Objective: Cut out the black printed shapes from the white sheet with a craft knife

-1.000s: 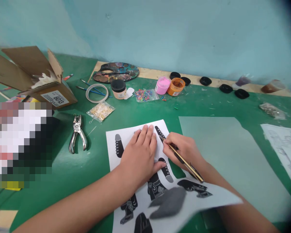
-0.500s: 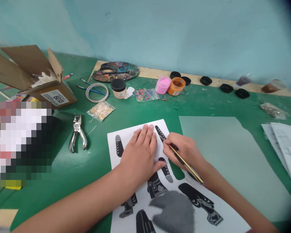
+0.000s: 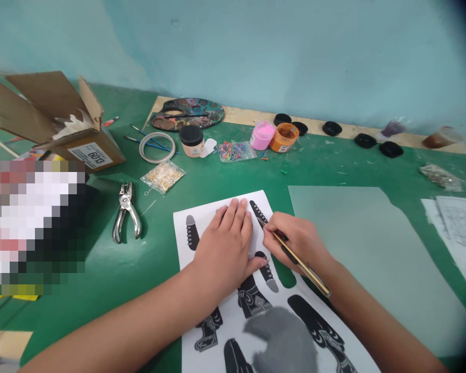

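Note:
A white sheet (image 3: pixel 217 336) printed with black and grey puppet-like limb shapes lies on the green table. Across its upper part my left hand (image 3: pixel 227 241) rests flat, fingers stretched out, pressing it down. Pinched in my right hand (image 3: pixel 295 238) is a slim gold craft knife (image 3: pixel 306 269). Its tip meets the narrow black shape (image 3: pixel 258 210) near the sheet's top right edge; the blade itself is too small to make out. Green table shows through a cut-out gap in the sheet below my right hand. A blurry grey patch covers part of the lower prints.
A metal hole punch (image 3: pixel 127 212) lies to the left, near a bag of gold fittings (image 3: pixel 163 177) and a tape roll (image 3: pixel 157 147). An open cardboard box (image 3: pixel 62 119) stands at the back left. Paint jars (image 3: pixel 262 135) stand behind; a pale translucent sheet (image 3: pixel 357 228) lies to the right.
The view has shifted slightly. My right hand and the knife tip have slid a little down along the black shape; my left hand stays in place on the sheet.

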Motion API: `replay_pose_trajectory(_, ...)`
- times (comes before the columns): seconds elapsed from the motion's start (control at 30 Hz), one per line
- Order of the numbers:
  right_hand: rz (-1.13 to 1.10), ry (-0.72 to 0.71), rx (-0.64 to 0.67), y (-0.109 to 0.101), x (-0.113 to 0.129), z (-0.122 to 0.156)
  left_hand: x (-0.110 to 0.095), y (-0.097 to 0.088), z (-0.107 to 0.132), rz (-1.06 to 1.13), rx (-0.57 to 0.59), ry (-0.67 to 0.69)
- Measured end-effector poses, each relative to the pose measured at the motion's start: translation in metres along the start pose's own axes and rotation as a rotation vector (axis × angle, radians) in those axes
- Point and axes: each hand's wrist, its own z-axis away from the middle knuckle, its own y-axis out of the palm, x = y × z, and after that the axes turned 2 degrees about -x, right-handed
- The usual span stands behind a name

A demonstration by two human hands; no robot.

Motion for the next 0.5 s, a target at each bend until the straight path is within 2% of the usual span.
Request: replay_pose_trajectory(0.5, 0.036, 0.003, 0.024, -0.0024, -0.0002, -0.0009, 0.0003, -0.0013, 0.0002, 0.012, 0.017, -0.003)
